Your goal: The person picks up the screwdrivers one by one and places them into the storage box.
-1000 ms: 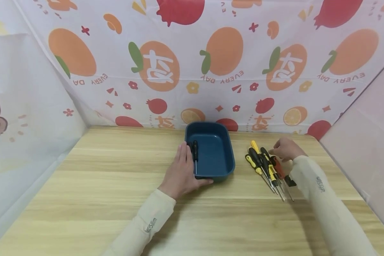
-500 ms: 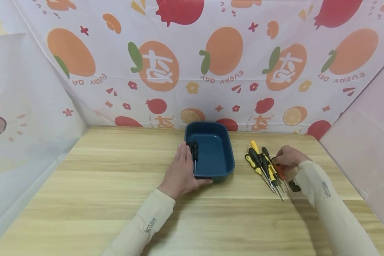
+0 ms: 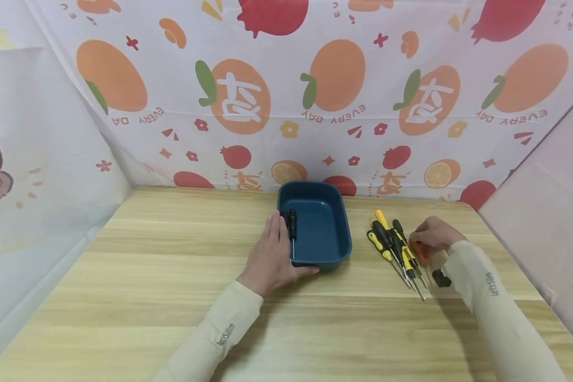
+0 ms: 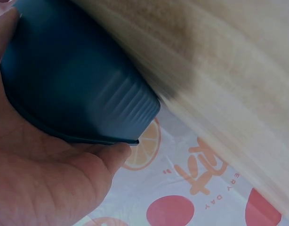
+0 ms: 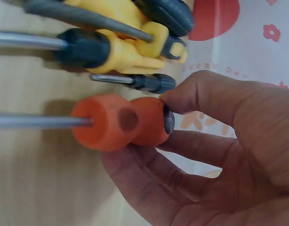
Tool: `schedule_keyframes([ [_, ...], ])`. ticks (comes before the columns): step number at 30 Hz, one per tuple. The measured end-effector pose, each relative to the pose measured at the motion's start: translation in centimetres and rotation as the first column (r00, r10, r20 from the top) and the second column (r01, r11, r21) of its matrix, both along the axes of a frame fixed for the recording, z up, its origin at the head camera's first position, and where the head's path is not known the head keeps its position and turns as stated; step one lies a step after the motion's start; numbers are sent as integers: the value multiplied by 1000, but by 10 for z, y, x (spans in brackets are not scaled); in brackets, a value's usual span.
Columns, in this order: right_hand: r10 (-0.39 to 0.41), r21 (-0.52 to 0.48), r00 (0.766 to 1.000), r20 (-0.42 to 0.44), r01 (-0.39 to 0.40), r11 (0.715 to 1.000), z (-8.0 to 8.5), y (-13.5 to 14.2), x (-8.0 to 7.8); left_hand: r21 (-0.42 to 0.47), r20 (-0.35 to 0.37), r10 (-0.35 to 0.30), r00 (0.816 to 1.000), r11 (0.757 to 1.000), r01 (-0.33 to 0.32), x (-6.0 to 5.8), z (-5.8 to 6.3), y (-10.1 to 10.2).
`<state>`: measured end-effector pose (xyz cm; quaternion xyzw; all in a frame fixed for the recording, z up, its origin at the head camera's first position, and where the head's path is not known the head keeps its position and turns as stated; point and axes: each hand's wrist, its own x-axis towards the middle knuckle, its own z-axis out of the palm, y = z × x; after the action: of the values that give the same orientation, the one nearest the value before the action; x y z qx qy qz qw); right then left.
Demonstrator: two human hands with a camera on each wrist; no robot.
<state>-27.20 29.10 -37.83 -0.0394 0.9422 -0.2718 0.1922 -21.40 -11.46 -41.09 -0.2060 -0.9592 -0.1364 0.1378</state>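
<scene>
As my right hand is pinching orange screwdriver by handle, just right of yellow and black screwdrivers, left hand is resting straight-fingered against near-left corner of blue tub. Picking-up step, I'm judging; next move seems to be calling for steady pinch, lifting clear of neighbours. Black-handled screwdriver is lying inside tub, along left wall. Pale wood-grain table is running beneath, back to fruit-print cloth hanging across far side.

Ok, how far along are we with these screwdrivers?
Apparently done: at least one black-handled screwdriver lies in the blue bin. In hand: the right hand grips an orange-handled screwdriver while the left hand touches the bin. Apparently left: the tools piled on the table.
</scene>
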Motion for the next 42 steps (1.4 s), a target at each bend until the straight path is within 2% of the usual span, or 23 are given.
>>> schedule_keyframes([
  [3,-43,-55,999,0,43,998,8,1,-2,-5,-7,-6,1000,1000,6,0,0,0],
  [8,-128,-161,991,-36,120,980,32,-10,-11,-8,-26,-7,1000,1000,6,-1,1,1],
  [15,-181,-255,978,-100,150,955,53,-51,-22,-25,-31,4,1000,1000,-5,-2,-1,-1],
  [17,-192,-310,976,-98,154,938,55,-65,-25,-17,-27,4,1000,1000,-4,-3,-1,-2],
  [22,-214,-425,973,-92,156,892,57,-95,-34,6,0,4,1000,1000,-4,-5,-1,-2],
  [26,-229,-455,970,-86,167,875,60,-118,-42,7,10,4,1000,1000,-4,-7,-1,-3],
  [31,-243,-442,966,-86,181,878,57,-150,-50,10,20,6,1000,1000,-6,-7,-1,-4],
  [38,-211,-459,974,-80,152,875,43,-186,-55,-1,46,11,999,1000,-10,-6,0,-3],
  [42,-209,-428,974,-85,154,891,35,-201,-58,-6,59,13,998,1000,-13,-6,1,-3],
])
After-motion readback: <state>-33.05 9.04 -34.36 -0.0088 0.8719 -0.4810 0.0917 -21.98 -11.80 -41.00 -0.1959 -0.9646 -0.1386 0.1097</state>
